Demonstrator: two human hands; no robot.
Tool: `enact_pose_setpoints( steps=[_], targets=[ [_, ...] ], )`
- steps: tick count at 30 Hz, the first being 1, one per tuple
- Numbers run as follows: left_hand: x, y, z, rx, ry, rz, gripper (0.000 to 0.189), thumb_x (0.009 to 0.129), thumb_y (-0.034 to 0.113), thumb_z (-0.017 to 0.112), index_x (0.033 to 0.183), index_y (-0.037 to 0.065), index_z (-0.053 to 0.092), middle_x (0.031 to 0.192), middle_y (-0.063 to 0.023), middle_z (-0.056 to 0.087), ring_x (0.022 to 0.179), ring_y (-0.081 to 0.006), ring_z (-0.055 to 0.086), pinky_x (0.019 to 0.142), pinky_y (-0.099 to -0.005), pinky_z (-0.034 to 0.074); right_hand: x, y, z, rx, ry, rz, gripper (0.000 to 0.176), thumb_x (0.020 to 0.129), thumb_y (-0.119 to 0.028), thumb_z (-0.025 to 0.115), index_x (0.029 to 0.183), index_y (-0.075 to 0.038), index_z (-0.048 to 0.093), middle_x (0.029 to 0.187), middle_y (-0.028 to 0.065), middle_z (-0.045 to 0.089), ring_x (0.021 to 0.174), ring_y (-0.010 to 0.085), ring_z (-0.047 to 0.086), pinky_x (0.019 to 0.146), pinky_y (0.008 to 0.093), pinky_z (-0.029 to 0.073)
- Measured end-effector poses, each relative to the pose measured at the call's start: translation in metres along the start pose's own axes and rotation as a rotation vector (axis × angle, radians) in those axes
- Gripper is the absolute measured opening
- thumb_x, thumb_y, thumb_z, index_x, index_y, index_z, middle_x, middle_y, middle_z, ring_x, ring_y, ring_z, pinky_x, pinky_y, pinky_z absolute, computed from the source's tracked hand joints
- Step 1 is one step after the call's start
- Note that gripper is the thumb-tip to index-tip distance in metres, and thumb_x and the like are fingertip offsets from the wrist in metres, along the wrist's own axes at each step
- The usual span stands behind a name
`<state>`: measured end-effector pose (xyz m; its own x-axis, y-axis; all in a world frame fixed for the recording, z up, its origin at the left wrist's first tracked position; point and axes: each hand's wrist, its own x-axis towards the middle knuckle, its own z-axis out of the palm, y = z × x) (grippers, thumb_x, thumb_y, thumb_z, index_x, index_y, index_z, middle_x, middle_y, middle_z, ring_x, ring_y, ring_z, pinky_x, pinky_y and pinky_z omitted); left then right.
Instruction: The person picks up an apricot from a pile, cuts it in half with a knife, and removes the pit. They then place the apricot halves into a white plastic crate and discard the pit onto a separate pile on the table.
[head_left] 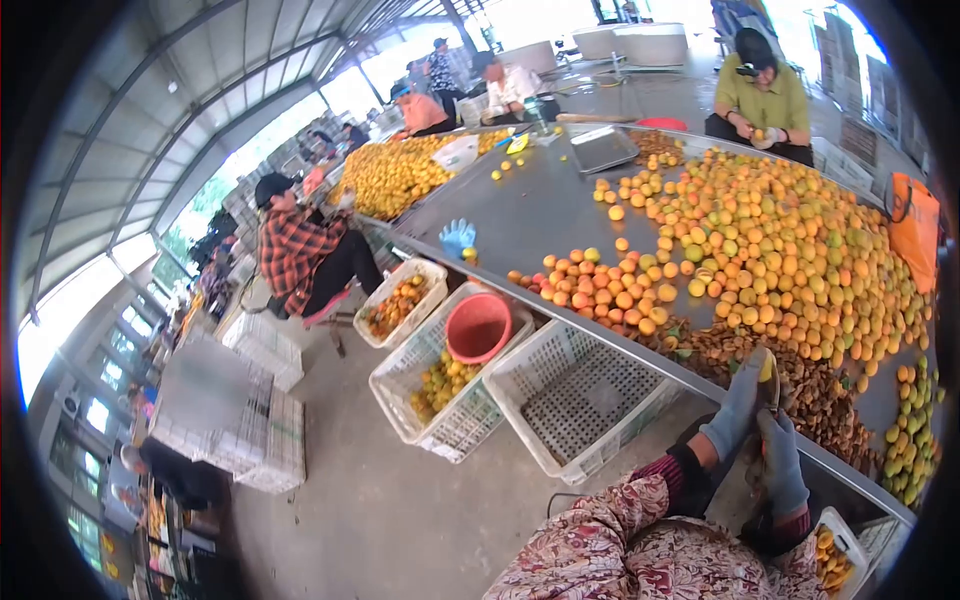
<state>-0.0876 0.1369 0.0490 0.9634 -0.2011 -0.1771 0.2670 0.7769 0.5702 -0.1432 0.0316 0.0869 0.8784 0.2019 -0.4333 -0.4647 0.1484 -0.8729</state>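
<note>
Both my hands wear blue-grey gloves and meet over the table's near edge. At the fingertips of my left hand sits a yellow-orange piece of fruit, apparently an apricot, its far side partly hidden by the fingers. My right hand is closed just beside it, fingers pointing up toward the left hand. Whatever it may grip is too small to make out. Right beyond the hands lies a heap of brown pits and scraps. A large pile of orange apricots spreads behind that on the metal table.
Below the table edge stand a white crate, another crate with fruit and a red bucket, and a smaller fruit basket. Greener fruit lies at right. An orange bag hangs there. Other people sit around the tables.
</note>
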Motion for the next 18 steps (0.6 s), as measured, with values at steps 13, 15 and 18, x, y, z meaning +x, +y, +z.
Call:
enact_pose_setpoints(
  steps=[13,15,18],
  targets=[
    [0.046,-0.055,0.044,-0.214,-0.286,-0.272,0.03,0.092,0.037,0.053,0.098,0.008,0.054,0.075,-0.0025,0.058,0.065,-0.0135,0.056,0.059,-0.0272,0.047,0.008,0.006,-0.062,-0.026,0.27,-0.333,0.022,0.094,-0.025,0.046,0.107,-0.008,0.052,0.063,0.0018,0.05,0.039,0.011,0.047,0.032,0.0232,0.033],
    [0.045,-0.067,0.041,-0.241,-0.271,-0.289,0.03,0.092,0.038,0.052,0.099,0.008,0.053,0.078,-0.0026,0.058,0.066,-0.0139,0.057,0.06,-0.0279,0.048,0.001,0.007,-0.063,-0.009,0.28,-0.295,0.024,0.094,-0.025,0.045,0.11,-0.008,0.052,0.063,0.002,0.051,0.039,0.0108,0.046,0.03,0.0233,0.032],
    [0.042,-0.076,0.034,-0.238,-0.238,-0.285,0.027,0.092,0.034,0.053,0.105,0.01,0.052,0.089,-0.0027,0.06,0.072,-0.0149,0.06,0.062,-0.0281,0.05,-0.011,0.008,-0.067,0.016,0.303,-0.261,0.023,0.094,-0.025,0.044,0.106,-0.008,0.052,0.06,0.0034,0.051,0.037,0.0107,0.045,0.026,0.0235,0.028]
  ],
)
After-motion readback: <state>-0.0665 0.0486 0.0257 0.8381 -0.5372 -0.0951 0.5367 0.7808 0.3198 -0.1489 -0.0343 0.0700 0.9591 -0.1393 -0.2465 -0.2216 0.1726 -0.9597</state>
